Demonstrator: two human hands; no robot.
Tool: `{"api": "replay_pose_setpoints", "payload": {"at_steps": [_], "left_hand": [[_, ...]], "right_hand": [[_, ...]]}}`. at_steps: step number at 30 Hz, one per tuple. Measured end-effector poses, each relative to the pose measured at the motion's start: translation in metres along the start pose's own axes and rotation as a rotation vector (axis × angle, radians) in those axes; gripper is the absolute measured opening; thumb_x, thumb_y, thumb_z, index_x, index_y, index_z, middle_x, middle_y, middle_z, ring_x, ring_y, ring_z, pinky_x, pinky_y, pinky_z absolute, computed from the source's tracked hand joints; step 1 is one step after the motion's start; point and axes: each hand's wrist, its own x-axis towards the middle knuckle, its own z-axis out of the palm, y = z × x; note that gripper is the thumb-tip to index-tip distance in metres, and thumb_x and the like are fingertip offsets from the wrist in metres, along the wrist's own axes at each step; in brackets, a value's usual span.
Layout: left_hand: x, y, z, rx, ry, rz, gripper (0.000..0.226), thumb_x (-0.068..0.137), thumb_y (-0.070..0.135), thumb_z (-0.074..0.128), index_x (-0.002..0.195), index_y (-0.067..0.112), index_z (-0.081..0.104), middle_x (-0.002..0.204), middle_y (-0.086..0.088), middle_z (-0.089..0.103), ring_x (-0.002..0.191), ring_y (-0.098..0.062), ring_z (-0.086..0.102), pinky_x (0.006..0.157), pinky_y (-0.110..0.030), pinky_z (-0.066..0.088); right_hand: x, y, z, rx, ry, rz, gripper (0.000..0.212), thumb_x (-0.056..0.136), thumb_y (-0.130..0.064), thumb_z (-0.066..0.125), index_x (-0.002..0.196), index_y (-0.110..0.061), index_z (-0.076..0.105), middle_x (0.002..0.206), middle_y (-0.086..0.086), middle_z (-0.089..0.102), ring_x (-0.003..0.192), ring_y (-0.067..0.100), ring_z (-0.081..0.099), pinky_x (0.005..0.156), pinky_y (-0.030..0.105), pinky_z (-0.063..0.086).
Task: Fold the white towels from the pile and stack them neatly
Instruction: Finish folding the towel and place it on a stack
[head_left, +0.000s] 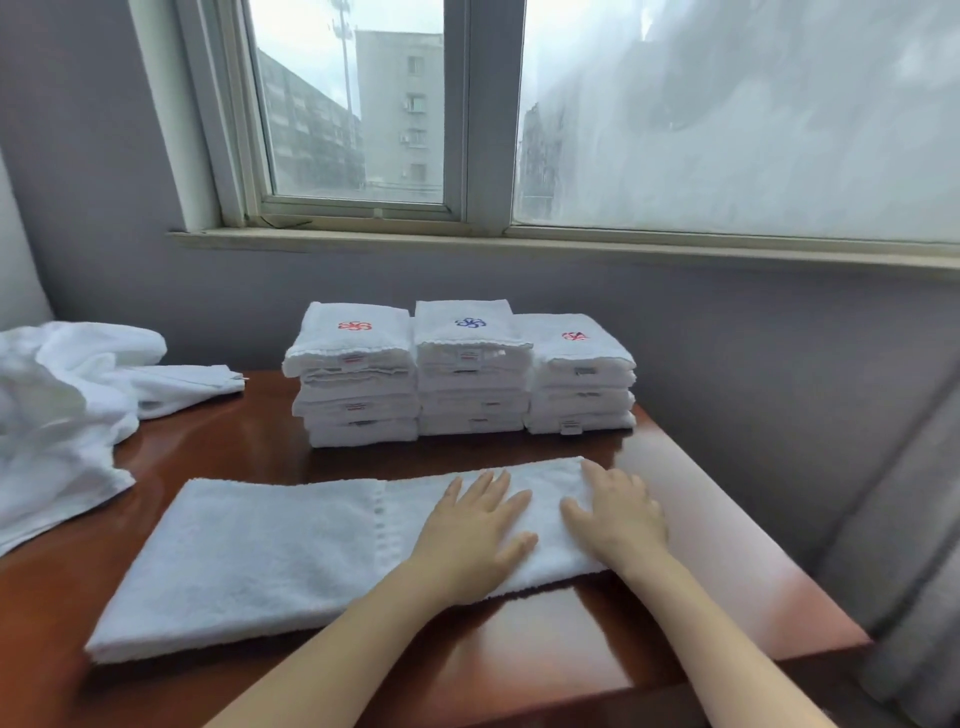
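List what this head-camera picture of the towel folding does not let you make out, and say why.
Unfolded towel pile: cut off by the left edge of the head view.
Labels on the folded stacks: too small to read.
Red logo on the right stack: blurred, shape unclear.
Towel being folded: right part covered by the left hand and right hand.

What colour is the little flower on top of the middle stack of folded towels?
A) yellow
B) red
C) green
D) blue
D: the flower mark stitched on the top towel of the middle stack is blue.
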Motion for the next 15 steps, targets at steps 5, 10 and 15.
{"api": "replay_pose_setpoints", "payload": {"at_steps": [5, 10, 15], "left_hand": [[0.0, -0.001, 0.001, -0.014, 0.009, -0.002, 0.061, 0.099, 0.058, 0.019, 0.155, 0.035, 0.014, 0.165, 0.002, 0.004, 0.152, -0.015, -0.003, 0.122, -0.041, -0.008], [-0.004, 0.007, -0.012, -0.249, -0.018, -0.036, 0.058, 0.102, 0.054, 0.028, 0.155, 0.031, 0.021, 0.164, 0.005, 0.013, 0.151, -0.012, 0.004, 0.122, -0.037, -0.003], [-0.008, 0.02, -0.066, -1.122, 0.095, -0.057, 0.045, 0.104, 0.045, 0.034, 0.148, 0.034, 0.037, 0.149, 0.013, 0.044, 0.135, -0.002, 0.042, 0.103, -0.014, 0.036]], "right_hand": [[0.011, -0.005, -0.02, 0.006, -0.152, 0.036, 0.053, 0.085, -0.048, 0.048, 0.133, -0.027, 0.043, 0.121, -0.001, 0.056, 0.107, 0.023, 0.056, 0.071, 0.033, 0.041], [0.015, -0.007, -0.041, 0.347, -0.216, -0.037, 0.041, 0.08, -0.03, 0.064, 0.118, -0.017, 0.055, 0.104, -0.009, 0.056, 0.105, 0.019, 0.058, 0.082, 0.033, 0.051], [-0.002, -0.04, -0.067, 0.975, -0.089, -0.179, 0.086, 0.079, -0.008, 0.075, 0.151, -0.029, 0.032, 0.097, -0.011, 0.073, 0.088, -0.002, 0.067, 0.062, 0.008, 0.047]]}}
